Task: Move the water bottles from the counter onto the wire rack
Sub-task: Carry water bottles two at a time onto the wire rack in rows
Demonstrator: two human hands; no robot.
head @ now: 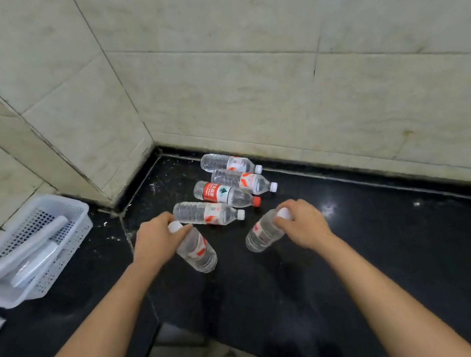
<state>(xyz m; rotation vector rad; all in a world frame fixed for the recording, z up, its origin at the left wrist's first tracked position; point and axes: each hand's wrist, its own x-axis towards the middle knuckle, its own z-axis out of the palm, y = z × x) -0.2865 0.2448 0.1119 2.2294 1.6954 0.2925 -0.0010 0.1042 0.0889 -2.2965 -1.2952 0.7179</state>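
Several clear water bottles lie on their sides on the black counter (385, 249) near the wall corner; one has a red cap and red label (224, 194), the others (209, 212) have white caps. My left hand (154, 241) grips the neck of one bottle (197, 252) just below its white cap. My right hand (305, 224) grips the neck of another bottle (262, 234) the same way. Both held bottles hang tilted with their bases toward me. No wire rack is in view.
A white perforated plastic basket (65, 226) holding rolled white items stands at the left on the counter. Tiled walls meet in a corner behind the bottles. The counter's front edge has a notch at the bottom centre, with floor below.
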